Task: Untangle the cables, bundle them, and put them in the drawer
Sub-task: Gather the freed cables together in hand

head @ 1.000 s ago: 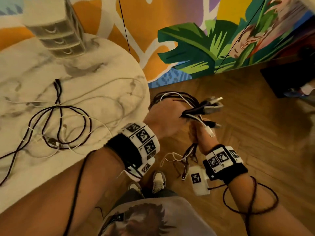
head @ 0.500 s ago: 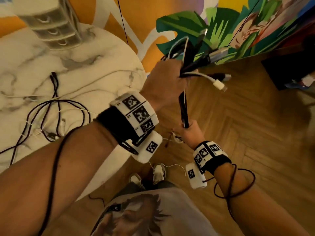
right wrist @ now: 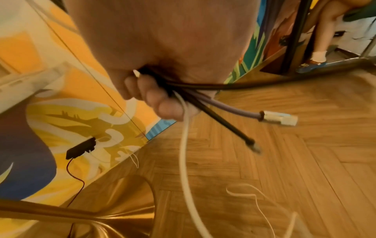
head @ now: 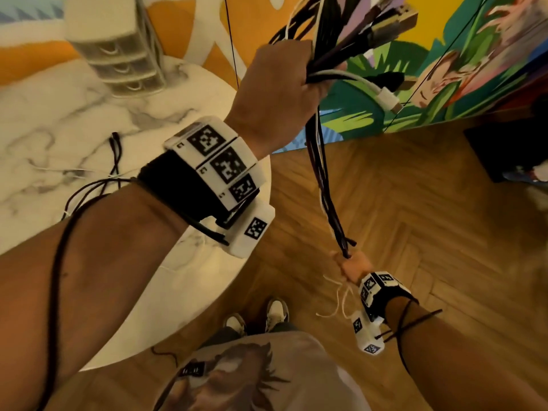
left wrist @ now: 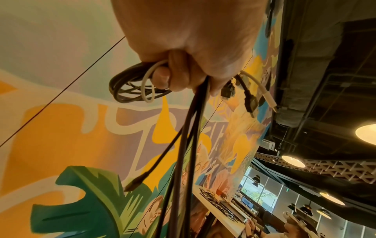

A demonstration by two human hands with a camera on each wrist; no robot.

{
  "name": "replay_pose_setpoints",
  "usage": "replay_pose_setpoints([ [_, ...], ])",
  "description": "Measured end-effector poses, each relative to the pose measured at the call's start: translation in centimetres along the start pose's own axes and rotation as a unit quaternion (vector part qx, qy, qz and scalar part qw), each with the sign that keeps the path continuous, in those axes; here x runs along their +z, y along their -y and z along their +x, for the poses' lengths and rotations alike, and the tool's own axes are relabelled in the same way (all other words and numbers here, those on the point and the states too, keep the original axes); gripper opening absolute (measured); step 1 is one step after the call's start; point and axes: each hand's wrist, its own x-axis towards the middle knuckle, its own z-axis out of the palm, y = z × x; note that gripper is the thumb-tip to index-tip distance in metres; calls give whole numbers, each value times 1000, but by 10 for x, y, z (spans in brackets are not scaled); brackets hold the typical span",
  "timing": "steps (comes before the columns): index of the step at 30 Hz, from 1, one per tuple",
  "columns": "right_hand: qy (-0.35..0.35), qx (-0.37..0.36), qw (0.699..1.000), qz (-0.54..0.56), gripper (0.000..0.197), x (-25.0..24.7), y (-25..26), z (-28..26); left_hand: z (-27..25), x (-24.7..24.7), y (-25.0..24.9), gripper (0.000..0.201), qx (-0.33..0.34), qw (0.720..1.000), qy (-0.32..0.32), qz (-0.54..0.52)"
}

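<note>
Above parquet (head: 415,232), higher left hand (head: 275,81) (cables (head: 323,179) tauter)

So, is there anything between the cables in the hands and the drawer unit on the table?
Nothing visible stands in the way. The left hand and right hand hold the cables stretched beside the table. The drawer unit stands at its far edge, drawers shut. Loose cables lie nearer on the tabletop, low.

A café or shared lounge: a painted tropical mural (head: 462,54) covers the wall; herringbone wood floor (head: 415,232) below. Pendant lamps (left wrist: 293,161) hang from a dark open ceiling.
</note>
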Motion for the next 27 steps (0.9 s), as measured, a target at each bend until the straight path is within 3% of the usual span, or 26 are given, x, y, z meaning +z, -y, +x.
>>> replay_pose_setpoints([
  [4, 8, 25, 996, -85, 47, -6, -3, 7, 3, 3, 3, 30, 0, 1000, 2, -9],
  [11, 18, -6, 976, -216, 37, -8, -11, 11, -9, 17, -6, 16, -20, 997, 24, -65],
  [14, 1, -39, 970, -241, 64, -14, 0, 4, -21, 33, -3, 16, -35, 994, 47, -92],
  [17, -36, -143, 978, -151, 77, -27, 31, -16, -37, 54, 2, 20, -73, 990, 80, -95],
  [19, -23, -236, 971, -34, 77, -37, 64, -42, -46, 66, 7, 25, -104, 986, 99, -88],
  [23, 69, -368, 903, 208, 57, -49, 128, -94, -57, 79, 12, 22, -144, 978, 126, -79],
  [25, 60, -390, 884, 251, 41, -52, 149, -105, -60, 81, 12, 20, -149, 977, 128, -83],
  [27, -2, -411, 886, 213, 38, -49, 160, -108, -59, 80, 15, 20, -155, 976, 128, -82],
])
